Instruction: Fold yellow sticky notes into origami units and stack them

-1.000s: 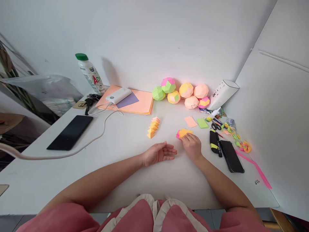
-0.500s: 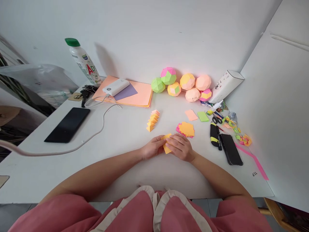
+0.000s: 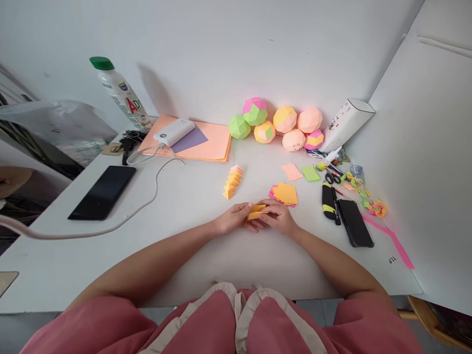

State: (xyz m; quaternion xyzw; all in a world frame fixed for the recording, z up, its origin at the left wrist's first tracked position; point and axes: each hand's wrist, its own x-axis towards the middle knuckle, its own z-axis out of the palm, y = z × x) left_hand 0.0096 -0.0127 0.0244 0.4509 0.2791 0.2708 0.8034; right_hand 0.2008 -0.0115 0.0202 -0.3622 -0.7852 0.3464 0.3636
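Between both hands, near the front of the white table, is a small piece of orange paper [image 3: 257,212] that looks folded. My left hand [image 3: 236,219] pinches its left end, thumb on top. At the right end, the fingers of my right hand [image 3: 282,219] close on the same paper. Just beyond my right hand lies a stack of orange and pink paper squares [image 3: 285,193]. A row of folded orange and peach paper pieces [image 3: 232,182] stands a little beyond my left hand. Farther back are a peach slip [image 3: 292,172] and a green slip [image 3: 310,173].
Several faceted paper balls [image 3: 255,112] rest against the wall. To the right lie scissors [image 3: 333,177], a cutter [image 3: 328,201], a glue bottle [image 3: 329,160] and a black phone [image 3: 355,223]. Leftward are another phone [image 3: 103,192], a power bank [image 3: 174,132] with its cable, and a bottle [image 3: 123,96].
The orange paper has turned from showing a broad upright face to a narrow, folded-looking shape lying crosswise. Both hands have shifted their grip around it. The view has tilted slightly.
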